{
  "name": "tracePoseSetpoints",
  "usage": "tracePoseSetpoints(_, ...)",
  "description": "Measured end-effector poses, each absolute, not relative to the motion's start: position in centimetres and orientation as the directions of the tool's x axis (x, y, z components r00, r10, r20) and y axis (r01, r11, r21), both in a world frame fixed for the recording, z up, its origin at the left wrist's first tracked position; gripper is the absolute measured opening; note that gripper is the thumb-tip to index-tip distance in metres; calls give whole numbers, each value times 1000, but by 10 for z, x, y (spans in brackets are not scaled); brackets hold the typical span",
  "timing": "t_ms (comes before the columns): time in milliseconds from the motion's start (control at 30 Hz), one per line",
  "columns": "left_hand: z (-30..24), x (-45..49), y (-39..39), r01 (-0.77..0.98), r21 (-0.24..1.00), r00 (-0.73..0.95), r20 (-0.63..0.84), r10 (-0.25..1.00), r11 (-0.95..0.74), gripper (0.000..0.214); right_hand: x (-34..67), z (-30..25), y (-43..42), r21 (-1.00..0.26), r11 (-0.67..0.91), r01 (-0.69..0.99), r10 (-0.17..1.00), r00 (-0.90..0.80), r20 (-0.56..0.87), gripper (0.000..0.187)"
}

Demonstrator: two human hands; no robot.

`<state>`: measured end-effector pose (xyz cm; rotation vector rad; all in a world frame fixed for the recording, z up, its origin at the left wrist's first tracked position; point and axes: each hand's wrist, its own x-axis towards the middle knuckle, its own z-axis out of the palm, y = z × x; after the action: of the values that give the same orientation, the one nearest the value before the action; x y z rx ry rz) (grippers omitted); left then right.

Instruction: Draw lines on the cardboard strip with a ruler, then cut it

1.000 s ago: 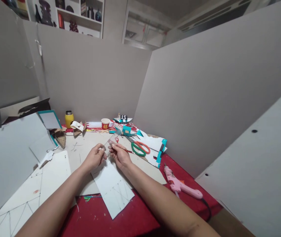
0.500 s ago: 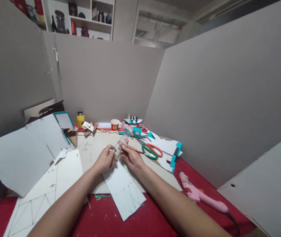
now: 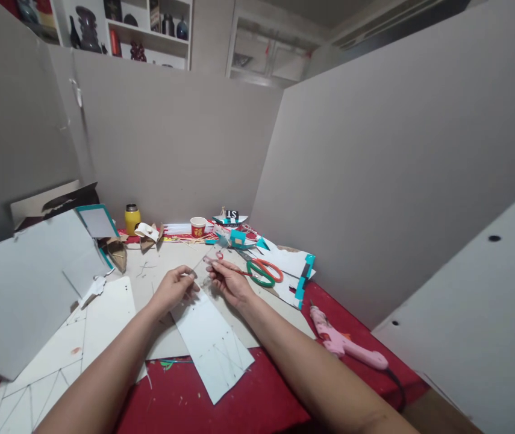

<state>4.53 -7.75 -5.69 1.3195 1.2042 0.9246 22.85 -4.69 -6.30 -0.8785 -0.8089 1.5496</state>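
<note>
My left hand [image 3: 173,293] is closed, its fingertips pinching the near end of a clear plastic ruler [image 3: 199,263]. My right hand [image 3: 230,282] is closed too, with its thumb and fingertips at the ruler's side. A thin red pen [image 3: 247,273] sticks out from between the right fingers. Beneath both hands lies a white card strip [image 3: 212,343] with pencil lines on its near end. A small red ring [image 3: 220,255] shows by the ruler; I cannot make out what it belongs to.
A grey board [image 3: 291,322] covers the table's middle. Scissors [image 3: 261,272] with green and orange handles lie right of my hands. A pink glue gun [image 3: 345,343] rests on the red cloth [image 3: 167,404]. White boards [image 3: 26,289] lean at left; a paper cup [image 3: 198,227] and yellow bottle [image 3: 132,220] stand behind.
The whole view has shifted, so everything sits further left in the picture. Both hands keep nearly the same hold on the ruler and pen.
</note>
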Motion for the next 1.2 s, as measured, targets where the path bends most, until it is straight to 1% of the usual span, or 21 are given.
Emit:
tracePoseSetpoints(100,-55,32,-74,184,979,171,-118,978,86,36,227,-60,-50,-861,-122,-494,992,-97,-85,7)
tracePoseSetpoints(300,-51,9,-69,190,980,98,-84,992,65,36,225,-65,-51,-886,-129,-446,989,-118,-85,10)
tracePoseSetpoints(367,-49,1,-68,170,984,46,-59,997,50,37,224,-69,-50,-902,-142,-408,988,-111,-106,14)
tracePoseSetpoints(467,-47,-9,-66,141,989,-33,-34,999,38,37,222,-72,-47,-924,-172,-341,985,-85,-152,27)
tracePoseSetpoints(533,-46,-14,-65,126,991,-57,-35,998,42,37,222,-69,-43,-938,-191,-290,981,-73,-177,34)
tracePoseSetpoints(567,-46,-16,-65,119,992,-60,-41,997,47,37,222,-66,-42,-945,-194,-264,981,-72,-181,34)
tracePoseSetpoints(633,-46,-18,-64,103,993,-56,-56,997,61,37,222,-55,-39,-962,-172,-213,984,-80,-158,30)
tracePoseSetpoints(733,-46,-18,-65,78,994,-37,-77,996,80,37,223,-39,-44,-989,-47,-140,994,-102,-33,22)
tracePoseSetpoints(800,-46,-18,-65,68,994,-30,-83,996,85,37,226,-32,-56,-993,80,-83,986,-136,91,21)
tracePoseSetpoints(867,-43,-17,-65,66,994,-29,-87,996,89,37,230,-33,-72,-977,210,-16,956,-206,209,19)
tracePoseSetpoints(933,-38,-17,-62,79,992,-22,-102,995,103,37,238,-39,-89,-950,309,56,912,-300,279,20)
tracePoseSetpoints(967,-35,-17,-60,91,989,-11,-115,993,116,37,244,-43,-96,-934,345,87,889,-350,296,24)
tracePoseSetpoints(1000,-31,-17,-58,106,986,5,-132,991,131,37,249,-47,-102,-920,374,115,865,-400,302,32)
tracePoseSetpoints(1033,-27,-16,-56,125,981,25,-151,988,147,37,256,-51,-107,-890,427,157,822,-477,311,45)
tracePoseSetpoints(1067,-23,-16,-53,145,976,50,-171,984,162,37,261,-54,-111,-789,562,247,719,-618,319,57)
tracePoseSetpoints(1100,-19,-16,-50,165,971,77,-189,979,175,37,267,-56,-113,-689,663,293,628,-718,299,66)
tracePoseSetpoints(1167,-13,-16,-47,204,960,126,-222,967,194,33,276,-59,-116,-526,785,328,503,-833,231,78)
tracePoseSetpoints(1200,-11,-15,-46,219,955,143,-232,962,198,29,279,-61,-117,-486,806,338,481,-852,205,79)
